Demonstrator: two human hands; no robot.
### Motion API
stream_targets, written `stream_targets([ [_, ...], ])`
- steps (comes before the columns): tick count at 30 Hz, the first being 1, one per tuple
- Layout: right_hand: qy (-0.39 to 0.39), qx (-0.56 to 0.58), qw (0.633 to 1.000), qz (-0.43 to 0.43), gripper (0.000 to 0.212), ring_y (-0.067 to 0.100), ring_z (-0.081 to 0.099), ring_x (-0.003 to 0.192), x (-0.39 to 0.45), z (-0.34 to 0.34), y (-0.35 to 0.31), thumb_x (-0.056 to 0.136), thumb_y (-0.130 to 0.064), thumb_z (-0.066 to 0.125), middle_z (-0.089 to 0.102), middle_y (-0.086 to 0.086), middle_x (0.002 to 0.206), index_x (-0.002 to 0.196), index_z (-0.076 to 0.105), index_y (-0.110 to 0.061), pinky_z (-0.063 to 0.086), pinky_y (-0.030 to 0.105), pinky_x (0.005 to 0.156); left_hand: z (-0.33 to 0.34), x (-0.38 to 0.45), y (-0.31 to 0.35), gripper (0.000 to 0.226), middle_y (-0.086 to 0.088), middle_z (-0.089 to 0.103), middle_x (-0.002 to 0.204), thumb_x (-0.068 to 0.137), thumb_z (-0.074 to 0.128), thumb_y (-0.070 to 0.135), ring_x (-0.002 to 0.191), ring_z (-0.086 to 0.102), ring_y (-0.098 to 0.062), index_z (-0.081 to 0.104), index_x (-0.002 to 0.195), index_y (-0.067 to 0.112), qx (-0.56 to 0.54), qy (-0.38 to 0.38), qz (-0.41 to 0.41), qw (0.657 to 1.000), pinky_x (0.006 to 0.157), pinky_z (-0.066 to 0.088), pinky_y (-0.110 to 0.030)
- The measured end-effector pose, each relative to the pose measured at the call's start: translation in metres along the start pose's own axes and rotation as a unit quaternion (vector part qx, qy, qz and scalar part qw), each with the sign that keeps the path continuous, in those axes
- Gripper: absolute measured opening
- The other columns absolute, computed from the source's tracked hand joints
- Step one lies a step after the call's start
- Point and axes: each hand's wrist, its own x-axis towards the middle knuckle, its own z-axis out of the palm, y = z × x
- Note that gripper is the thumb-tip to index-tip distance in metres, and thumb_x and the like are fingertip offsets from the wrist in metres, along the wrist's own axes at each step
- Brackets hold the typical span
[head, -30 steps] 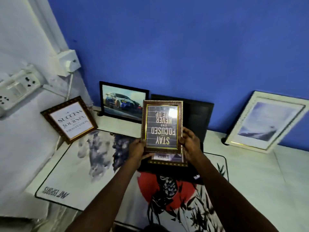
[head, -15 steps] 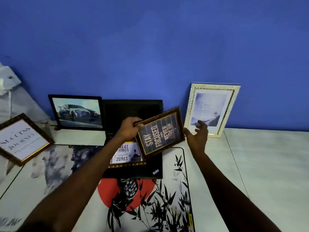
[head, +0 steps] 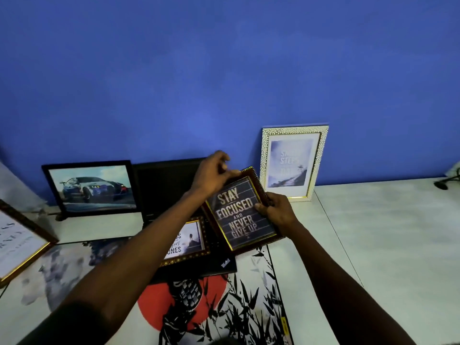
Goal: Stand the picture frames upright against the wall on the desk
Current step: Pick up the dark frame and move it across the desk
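I hold a brown, gold-edged frame reading "Stay focused and never give up" (head: 240,212) above the desk, text right way up and tilted. My right hand (head: 277,210) grips its right edge. My left hand (head: 212,176) is at its top left corner, fingers curled on the rim. A second brown frame (head: 189,241) lies flat on the black laptop (head: 169,192), partly hidden by my left arm. Against the blue wall stand a white frame (head: 293,161) and a black car picture frame (head: 90,188).
A gold-edged frame with text (head: 18,241) leans at the far left. A printed desk mat (head: 224,302) covers the desk's front. Bare white desk top (head: 385,245) spreads to the right, with a dark cable end (head: 441,184) at the far right.
The held frame has turned from upside down through sideways to right way up. My right hand came back onto its right edge. The view swung right.
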Motion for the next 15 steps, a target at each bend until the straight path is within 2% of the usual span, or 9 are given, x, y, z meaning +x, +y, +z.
stream_targets([
  [2,0.021,0.103,0.993,0.044,0.024,0.032,0.073,0.091,-0.009,-0.003,0.006,0.088,-0.005,0.073,0.077,0.018,0.103,0.112,0.073,-0.002,0.063,0.033,0.071,-0.002,-0.013,-0.022,0.057,-0.003,0.064,0.097,0.075,0.078,0.052,0.087,0.062,-0.016,0.06,0.114,0.015,0.034,0.078,-0.05,0.995,0.076,0.052,-0.032],
  [3,0.032,0.154,0.985,0.073,0.026,0.033,0.073,0.092,-0.012,-0.004,0.009,0.089,-0.005,0.072,0.076,0.02,0.108,0.114,0.071,-0.002,0.063,0.037,0.074,0.002,-0.022,-0.035,0.061,-0.002,0.064,0.1,0.077,0.075,0.054,0.09,0.062,-0.015,0.058,0.119,0.013,0.03,0.09,-0.09,0.991,0.078,0.053,-0.032],
  [4,0.042,0.209,0.971,0.106,0.027,0.035,0.072,0.095,-0.014,-0.005,0.015,0.089,-0.005,0.072,0.075,0.022,0.113,0.116,0.07,-0.002,0.063,0.043,0.079,0.009,-0.031,-0.044,0.059,-0.002,0.065,0.101,0.081,0.073,0.052,0.091,0.063,-0.017,0.058,0.121,0.011,0.007,0.075,-0.132,0.988,0.08,0.053,-0.033],
  [6,0.053,0.302,0.939,0.157,0.031,0.04,0.07,0.107,-0.019,-0.006,0.029,0.09,-0.004,0.069,0.072,0.022,0.121,0.121,0.068,-0.002,0.059,0.055,0.091,0.031,-0.047,-0.057,0.039,-0.007,0.068,0.098,0.087,0.073,0.032,0.095,0.068,-0.026,0.063,0.114,0.006,-0.078,-0.011,-0.205,0.976,0.087,0.055,-0.038],
  [8,0.064,0.358,0.912,0.188,0.033,0.043,0.067,0.115,-0.027,-0.007,0.041,0.092,-0.004,0.067,0.07,0.021,0.127,0.125,0.066,-0.005,0.055,0.061,0.096,0.053,-0.06,-0.061,0.021,-0.014,0.072,0.1,0.088,0.07,0.007,0.097,0.069,-0.029,0.068,0.107,0.001,-0.134,-0.078,-0.22,0.963,0.092,0.056,-0.046],
  [9,0.066,0.374,0.905,0.194,0.035,0.043,0.067,0.116,-0.031,-0.008,0.046,0.093,-0.006,0.066,0.07,0.021,0.128,0.128,0.064,-0.006,0.056,0.06,0.094,0.061,-0.063,-0.059,0.021,-0.015,0.072,0.102,0.087,0.067,-0.001,0.095,0.068,-0.027,0.068,0.108,-0.001,-0.144,-0.085,-0.221,0.961,0.092,0.056,-0.046],
  [11,0.063,0.395,0.894,0.205,0.045,0.04,0.067,0.116,-0.042,-0.014,0.052,0.097,-0.023,0.063,0.07,0.019,0.128,0.138,0.056,-0.007,0.059,0.055,0.088,0.069,-0.065,-0.05,0.025,-0.012,0.072,0.1,0.087,0.064,-0.007,0.09,0.068,-0.024,0.068,0.111,-0.003,-0.172,-0.081,-0.218,0.957,0.087,0.057,-0.041],
  [12,0.051,0.403,0.887,0.219,0.053,0.038,0.067,0.118,-0.047,-0.019,0.056,0.097,-0.04,0.059,0.071,0.017,0.128,0.14,0.054,-0.01,0.058,0.055,0.09,0.071,-0.065,-0.044,0.026,-0.011,0.072,0.1,0.088,0.063,-0.006,0.09,0.069,-0.023,0.068,0.113,-0.002,-0.19,-0.084,-0.217,0.954,0.085,0.058,-0.038],
  [15,-0.029,0.452,0.851,0.266,0.097,0.039,0.058,0.132,-0.066,-0.04,0.078,0.078,-0.089,0.035,0.064,0.015,0.14,0.141,0.056,-0.018,0.042,0.059,0.112,0.081,-0.064,-0.036,0.029,-0.012,0.074,0.108,0.091,0.063,-0.001,0.097,0.072,-0.026,0.067,0.119,0.002,-0.22,-0.112,-0.23,0.941,0.088,0.06,-0.04],
])
